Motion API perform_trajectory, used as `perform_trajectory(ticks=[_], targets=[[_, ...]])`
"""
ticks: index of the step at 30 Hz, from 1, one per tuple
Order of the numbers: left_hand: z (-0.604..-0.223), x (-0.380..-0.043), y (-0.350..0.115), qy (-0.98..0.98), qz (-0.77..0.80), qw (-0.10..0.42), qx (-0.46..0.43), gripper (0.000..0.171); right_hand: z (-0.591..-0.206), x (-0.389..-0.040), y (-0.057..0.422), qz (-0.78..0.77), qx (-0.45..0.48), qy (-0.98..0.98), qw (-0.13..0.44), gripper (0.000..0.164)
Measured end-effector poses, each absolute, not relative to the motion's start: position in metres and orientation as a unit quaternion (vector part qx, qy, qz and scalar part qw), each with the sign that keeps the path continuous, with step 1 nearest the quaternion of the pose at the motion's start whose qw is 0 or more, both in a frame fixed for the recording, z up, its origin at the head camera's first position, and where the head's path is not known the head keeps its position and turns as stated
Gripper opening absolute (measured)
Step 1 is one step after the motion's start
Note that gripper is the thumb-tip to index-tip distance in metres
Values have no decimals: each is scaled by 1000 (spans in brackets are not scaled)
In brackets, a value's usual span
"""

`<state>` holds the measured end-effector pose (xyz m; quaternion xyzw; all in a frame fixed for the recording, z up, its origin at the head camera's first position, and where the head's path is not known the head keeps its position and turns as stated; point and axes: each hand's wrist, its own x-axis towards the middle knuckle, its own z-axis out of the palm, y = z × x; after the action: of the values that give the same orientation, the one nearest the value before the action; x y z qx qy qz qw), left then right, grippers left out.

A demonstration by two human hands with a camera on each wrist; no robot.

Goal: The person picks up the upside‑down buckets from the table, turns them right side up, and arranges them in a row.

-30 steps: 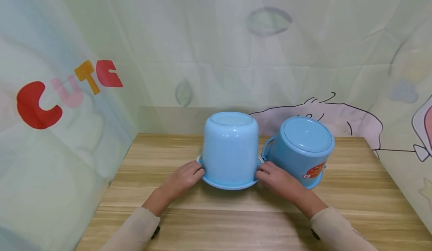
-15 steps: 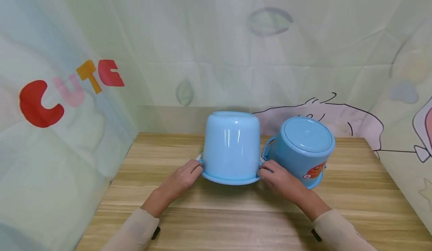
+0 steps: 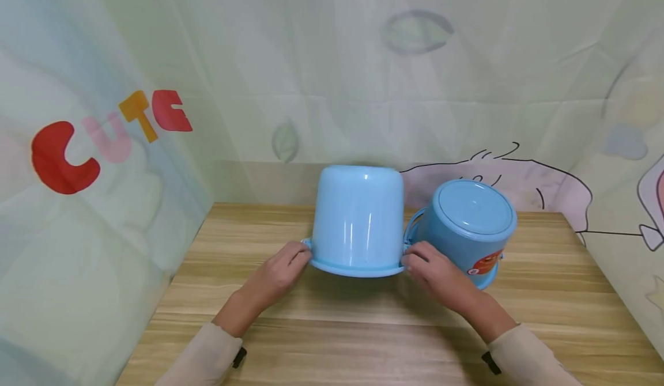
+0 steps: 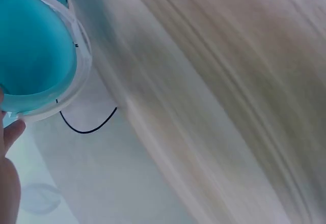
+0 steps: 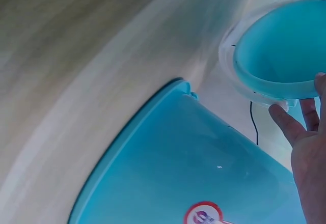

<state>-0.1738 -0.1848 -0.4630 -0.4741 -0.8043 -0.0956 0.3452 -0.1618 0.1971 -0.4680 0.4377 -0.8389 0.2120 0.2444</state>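
A light blue plastic bucket (image 3: 358,219) is upside down in the head view, its bottom tipped away and its rim raised above the table. My left hand (image 3: 280,271) grips the left side of the rim by the handle joint. On the opposite side, my right hand (image 3: 438,273) holds the rim, thumb and fingers pinching it. Both wrist views look up into the hollow of the bucket (image 4: 35,51), where a whitish handle (image 5: 228,61) runs round the rim. Near my right hand stands a second, darker blue bucket (image 3: 448,245), inverted, with a red label.
The wooden table (image 3: 353,340) lies under both buckets. Behind it hangs a printed cloth (image 3: 321,75), and another cloth side with the letters CUTE (image 3: 64,158) stands at the left. The second bucket's blue handle (image 3: 412,224) juts toward the held bucket.
The held bucket has tipped farther back, so its flat bottom is no longer seen. Its front rim has risen, with a slight shift right. The second bucket has stayed put.
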Motion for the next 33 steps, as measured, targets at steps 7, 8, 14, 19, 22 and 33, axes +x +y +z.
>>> perform_trajectory(ticks=[7, 8, 14, 19, 22, 33], targets=[[-454, -172, -183, -803, -107, 355, -466, 27, -458, -161, 197, 205, 436, -834, 269, 39], [-452, -172, -182, -804, -107, 357, -464, 26, -456, -161, 197, 207, 434, -834, 272, 39], [-445, -172, -178, -800, -133, 370, -453, 22, -449, -159, 196, 209, 426, -835, 278, 43], [-440, -173, -175, -788, -158, 388, -450, 24, -443, -157, 196, 212, 418, -833, 294, 42], [-435, -174, -174, -778, -171, 405, -448, 22, -437, -157, 196, 218, 415, -829, 304, 38], [-411, -171, -164, -738, -202, 458, -453, 18, -412, -155, 198, 229, 386, -832, 327, 45]])
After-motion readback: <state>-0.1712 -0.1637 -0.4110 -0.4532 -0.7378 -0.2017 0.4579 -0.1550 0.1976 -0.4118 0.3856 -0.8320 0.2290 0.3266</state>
